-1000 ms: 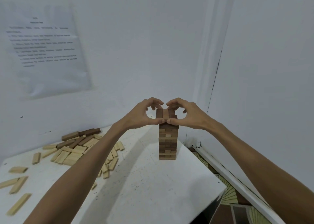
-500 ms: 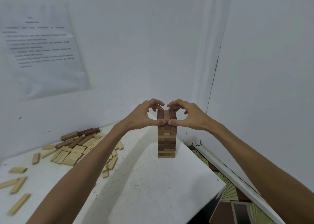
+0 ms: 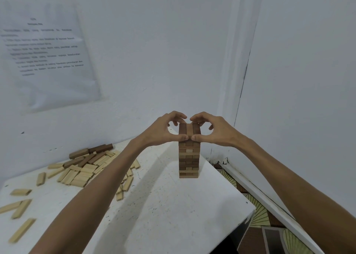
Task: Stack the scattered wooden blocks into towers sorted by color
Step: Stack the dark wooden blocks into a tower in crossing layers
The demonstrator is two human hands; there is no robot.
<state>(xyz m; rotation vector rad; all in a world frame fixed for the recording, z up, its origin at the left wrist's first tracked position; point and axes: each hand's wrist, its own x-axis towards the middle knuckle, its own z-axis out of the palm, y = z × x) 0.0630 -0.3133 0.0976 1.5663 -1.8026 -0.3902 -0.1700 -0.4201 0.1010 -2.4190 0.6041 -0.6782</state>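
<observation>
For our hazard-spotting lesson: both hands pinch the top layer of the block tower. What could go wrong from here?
1. The tower is tall and narrow; uneven pressure from the left hand or right hand could topple it.
2. It stands near the right edge of the table, so blocks may fall to the floor.

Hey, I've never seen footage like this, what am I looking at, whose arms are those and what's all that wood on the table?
No machine here: a person wears a camera on the head, so the picture looks down at their own arms. The left hand and right hand meet at a tower of mostly dark wooden blocks on a white table. Each pinches the top layer, thumb in front, fingers behind, as if squaring it. To the left lies a pile of loose pale blocks, with a few dark blocks at its far edge. A printed sheet hangs on the wall.
</observation>
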